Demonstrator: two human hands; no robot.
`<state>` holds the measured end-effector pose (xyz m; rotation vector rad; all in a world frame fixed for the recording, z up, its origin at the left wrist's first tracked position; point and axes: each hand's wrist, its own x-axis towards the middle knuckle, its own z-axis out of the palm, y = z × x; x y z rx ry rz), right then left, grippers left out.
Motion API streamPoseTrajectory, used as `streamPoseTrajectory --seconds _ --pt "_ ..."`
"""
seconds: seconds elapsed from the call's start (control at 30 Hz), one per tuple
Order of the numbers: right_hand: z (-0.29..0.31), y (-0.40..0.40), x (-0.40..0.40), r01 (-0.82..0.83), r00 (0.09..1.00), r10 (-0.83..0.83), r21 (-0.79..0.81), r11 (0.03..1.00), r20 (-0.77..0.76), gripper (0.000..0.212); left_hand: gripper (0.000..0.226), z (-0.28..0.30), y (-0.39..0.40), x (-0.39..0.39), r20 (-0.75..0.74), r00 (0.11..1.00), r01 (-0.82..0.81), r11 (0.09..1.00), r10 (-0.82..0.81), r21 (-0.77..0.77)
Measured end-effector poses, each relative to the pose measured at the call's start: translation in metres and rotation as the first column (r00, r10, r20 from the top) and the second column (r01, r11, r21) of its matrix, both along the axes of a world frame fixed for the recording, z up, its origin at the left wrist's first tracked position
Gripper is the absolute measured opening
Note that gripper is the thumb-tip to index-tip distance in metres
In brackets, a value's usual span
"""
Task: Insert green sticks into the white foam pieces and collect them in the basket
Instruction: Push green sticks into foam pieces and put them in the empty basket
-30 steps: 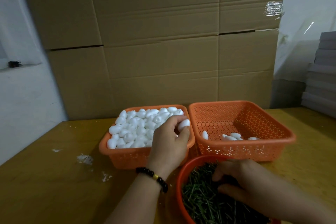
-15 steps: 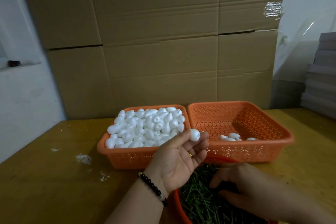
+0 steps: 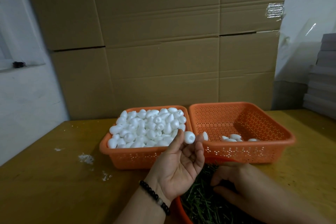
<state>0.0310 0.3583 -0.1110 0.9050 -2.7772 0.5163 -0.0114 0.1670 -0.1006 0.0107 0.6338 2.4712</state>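
Observation:
My left hand (image 3: pixel 179 165) is turned palm up and pinches one white foam piece (image 3: pixel 189 137) between thumb and fingertips, in front of the gap between two orange baskets. The left basket (image 3: pixel 138 158) is heaped with white foam pieces (image 3: pixel 149 127). The right basket (image 3: pixel 254 153) holds a few foam pieces (image 3: pixel 234 137) on its floor. My right hand (image 3: pixel 241 187) reaches down into a round orange bowl (image 3: pixel 179 207) of green sticks (image 3: pixel 200 200), fingers curled among them; whether it holds a stick is hidden.
Both baskets stand on a yellow wooden table (image 3: pixel 54 187) with white foam crumbs (image 3: pixel 85 158) to the left. Stacked cardboard boxes (image 3: pixel 160 42) form a wall behind. Grey stacked sheets (image 3: pixel 323 78) stand at the right edge.
My left hand lifted a foam piece out of the left basket, turned palm up and brought it toward me. My right hand stayed in the bowl of sticks.

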Motion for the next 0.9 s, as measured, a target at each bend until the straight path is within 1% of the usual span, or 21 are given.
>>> streamPoseTrajectory --seconds 0.1,0.3,0.43,0.57,0.67,0.8,0.9 --pt "0.001 -0.001 0.003 0.009 1.0 -0.009 -0.028 1.0 -0.014 0.015 0.044 -0.002 0.0 0.0 -0.005 1.0 0.008 1.0 -0.008 0.0" --pt "0.003 -0.005 0.008 0.038 0.997 -0.045 -0.108 0.993 -0.063 0.01 0.04 -0.005 0.001 0.0 -0.045 0.999 -0.011 0.999 0.008 -0.049" --pt "0.004 -0.007 0.009 0.059 0.994 -0.075 -0.179 0.982 -0.084 0.021 0.035 -0.004 0.002 0.001 -0.058 0.998 0.0 0.999 -0.002 -0.043" --pt "0.008 -0.009 0.005 0.107 0.986 -0.128 -0.187 0.977 -0.104 0.026 0.038 -0.005 0.002 0.001 -0.064 0.998 -0.018 0.999 0.014 -0.051" --pt "0.012 -0.006 0.003 0.159 0.979 -0.184 -0.234 0.959 -0.088 0.029 0.04 -0.007 0.002 0.001 -0.06 0.998 -0.038 0.998 0.035 -0.044" --pt "0.011 -0.007 0.001 0.194 0.967 -0.232 -0.279 0.94 -0.109 0.026 0.041 -0.008 0.002 0.0 -0.062 0.998 -0.034 0.999 0.031 -0.041" --pt "0.007 -0.011 -0.001 0.185 0.961 -0.245 -0.362 0.914 -0.126 0.023 0.038 -0.008 0.002 0.001 -0.067 0.997 -0.034 0.998 0.031 -0.045"
